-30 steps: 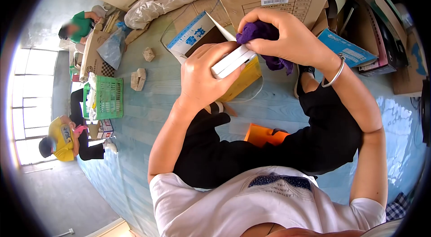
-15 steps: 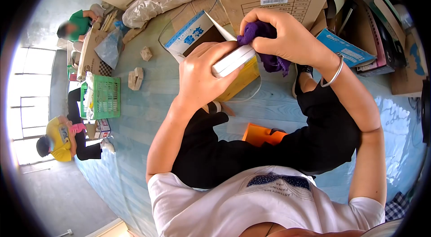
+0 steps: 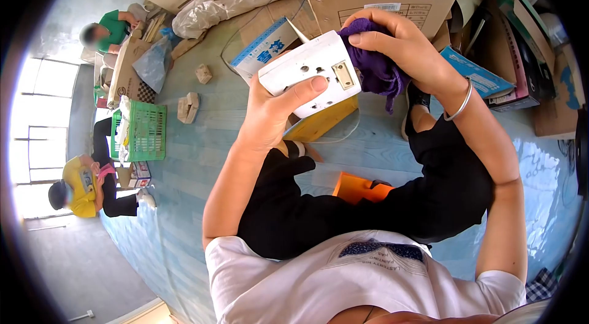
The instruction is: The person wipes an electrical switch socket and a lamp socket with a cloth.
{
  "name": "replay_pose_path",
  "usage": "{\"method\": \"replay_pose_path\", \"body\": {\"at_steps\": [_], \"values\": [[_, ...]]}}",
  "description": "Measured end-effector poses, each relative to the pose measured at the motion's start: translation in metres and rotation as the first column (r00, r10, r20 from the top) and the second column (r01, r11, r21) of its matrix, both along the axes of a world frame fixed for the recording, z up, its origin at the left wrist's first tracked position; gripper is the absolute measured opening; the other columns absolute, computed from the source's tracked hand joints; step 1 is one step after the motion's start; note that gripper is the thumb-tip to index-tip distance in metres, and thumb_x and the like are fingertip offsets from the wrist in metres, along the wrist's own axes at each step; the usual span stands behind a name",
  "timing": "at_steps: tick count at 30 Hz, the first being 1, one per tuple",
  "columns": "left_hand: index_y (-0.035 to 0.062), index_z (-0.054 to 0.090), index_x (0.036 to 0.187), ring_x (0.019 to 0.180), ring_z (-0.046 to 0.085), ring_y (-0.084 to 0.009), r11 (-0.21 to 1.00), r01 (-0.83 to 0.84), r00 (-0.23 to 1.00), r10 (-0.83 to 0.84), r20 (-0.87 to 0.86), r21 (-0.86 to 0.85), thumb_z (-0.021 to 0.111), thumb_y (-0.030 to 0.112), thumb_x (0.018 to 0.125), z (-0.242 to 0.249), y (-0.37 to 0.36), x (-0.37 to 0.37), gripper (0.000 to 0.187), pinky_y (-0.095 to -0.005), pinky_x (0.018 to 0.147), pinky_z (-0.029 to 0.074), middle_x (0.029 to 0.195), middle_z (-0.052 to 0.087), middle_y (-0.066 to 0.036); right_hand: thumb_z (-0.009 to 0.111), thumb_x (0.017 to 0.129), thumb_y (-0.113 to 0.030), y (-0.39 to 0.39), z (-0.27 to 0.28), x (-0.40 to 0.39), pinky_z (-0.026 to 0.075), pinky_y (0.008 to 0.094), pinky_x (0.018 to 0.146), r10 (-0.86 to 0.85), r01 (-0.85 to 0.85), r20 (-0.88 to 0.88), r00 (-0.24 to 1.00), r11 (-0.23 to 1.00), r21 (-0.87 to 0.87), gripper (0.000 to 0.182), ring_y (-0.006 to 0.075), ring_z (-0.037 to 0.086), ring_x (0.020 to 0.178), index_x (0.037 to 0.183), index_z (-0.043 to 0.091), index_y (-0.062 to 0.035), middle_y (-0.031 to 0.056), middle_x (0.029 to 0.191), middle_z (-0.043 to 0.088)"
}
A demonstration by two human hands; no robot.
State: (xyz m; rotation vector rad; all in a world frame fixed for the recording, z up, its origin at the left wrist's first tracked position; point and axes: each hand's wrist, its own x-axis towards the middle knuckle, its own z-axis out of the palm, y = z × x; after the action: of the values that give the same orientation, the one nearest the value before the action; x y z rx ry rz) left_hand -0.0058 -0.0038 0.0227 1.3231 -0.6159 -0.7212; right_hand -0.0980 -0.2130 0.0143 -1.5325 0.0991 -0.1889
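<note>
One white socket block (image 3: 328,54) – fingers of the left hand (image 3: 269,106) clamped on it, thumb across its face – touched a purple cloth (image 3: 375,71) gripped in the right hand's fingers (image 3: 368,41).

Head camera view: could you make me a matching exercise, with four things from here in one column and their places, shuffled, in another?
Things
1. white plastic socket block
2. purple cloth
3. silver-coloured bracelet
4. green plastic basket

Places
A. on the blue floor, near a person in a yellow shirt
B. around the right wrist
C. held in the left hand
D. held in the fingers of the right hand

Right pairs: 1-C, 2-D, 3-B, 4-A
</note>
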Motion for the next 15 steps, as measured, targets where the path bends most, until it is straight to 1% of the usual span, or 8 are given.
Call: {"method": "replay_pose_path", "body": {"at_steps": [4, 6, 10, 13, 15], "values": [[-0.0066, 0.059, 0.117, 0.095, 0.064, -0.0184, 1.0, 0.02, 1.0, -0.019, -0.016, 0.004, 0.079, 0.014, 0.076, 0.0006, 0.0011, 0.0008, 0.05, -0.0311, 0.085, 0.05, 0.105, 0.067, -0.013, 0.061, 0.09, -0.019, 0.0004, -0.0018, 0.001, 0.047, 0.0224, 0.084, 0.017, -0.017, -0.002, 1.0, 0.999, -0.029, 0.027, 0.0073, 0.058, 0.091, 0.112, 0.06, -0.002, 0.0021, 0.099, 0.062], [-0.0064, 0.059, 0.118, 0.095, 0.064, -0.0186, 0.999, 0.033, 0.999, -0.033, -0.004, 0.022, 0.078, 0.014, 0.076, 0.0004, 0.0015, 0.0015, 0.051, -0.0311, 0.085, 0.05, 0.106, 0.066, -0.013, 0.062, 0.09, -0.018, 0.0014, 0.0, 0.0007, 0.047, 0.0222, 0.084, 0.01, -0.01, 0.003, 1.0, 1.0, -0.024, 0.027, 0.0072, 0.058, 0.091, 0.111, 0.061, -0.0021, 0.0019, 0.099, 0.062], [-0.0062, 0.059, 0.118, 0.096, 0.064, -0.0182, 1.0, 0.028, 1.0, -0.028, 0.004, 0.006, 0.078, 0.013, 0.077, 0.0009, 0.0009, 0.0005, 0.049, -0.0312, 0.085, 0.05, 0.106, 0.066, -0.013, 0.062, 0.09, -0.019, 0.0013, -0.0011, 0.001, 0.046, 0.0221, 0.084, -0.002, 0.002, 0.008, 1.0, 1.0, -0.001, 0.026, 0.0072, 0.057, 0.09, 0.111, 0.061, -0.0024, 0.0017, 0.098, 0.062], [-0.006, 0.057, 0.12, 0.097, 0.063, -0.0177, 0.998, 0.062, 0.998, -0.062, -0.004, -0.015, 0.075, 0.013, 0.079, -0.0019, -0.0004, 0.0038, 0.049, -0.031, 0.085, 0.05, 0.107, 0.066, -0.013, 0.061, 0.091, -0.018, 0.0009, -0.001, 0.0011, 0.046, 0.0218, 0.084, -0.002, 0.003, 0.016, 1.0, 1.0, -0.026, 0.026, 0.007, 0.057, 0.09, 0.111, 0.061, -0.0026, 0.0015, 0.098, 0.062], [-0.0061, 0.053, 0.124, 0.1, 0.063, -0.018, 0.997, 0.081, 0.995, -0.082, -0.051, -0.017, 0.071, 0.012, 0.082, -0.0039, -0.0009, 0.0063, 0.049, -0.0315, 0.087, 0.05, 0.11, 0.065, -0.013, 0.061, 0.091, -0.016, 0.0003, -0.0016, 0.0019, 0.046, 0.0214, 0.084, 0.006, -0.006, 0.008, 1.0, 1.0, -0.027, 0.025, 0.0068, 0.057, 0.09, 0.112, 0.061, -0.0024, 0.0014, 0.099, 0.062]]}}
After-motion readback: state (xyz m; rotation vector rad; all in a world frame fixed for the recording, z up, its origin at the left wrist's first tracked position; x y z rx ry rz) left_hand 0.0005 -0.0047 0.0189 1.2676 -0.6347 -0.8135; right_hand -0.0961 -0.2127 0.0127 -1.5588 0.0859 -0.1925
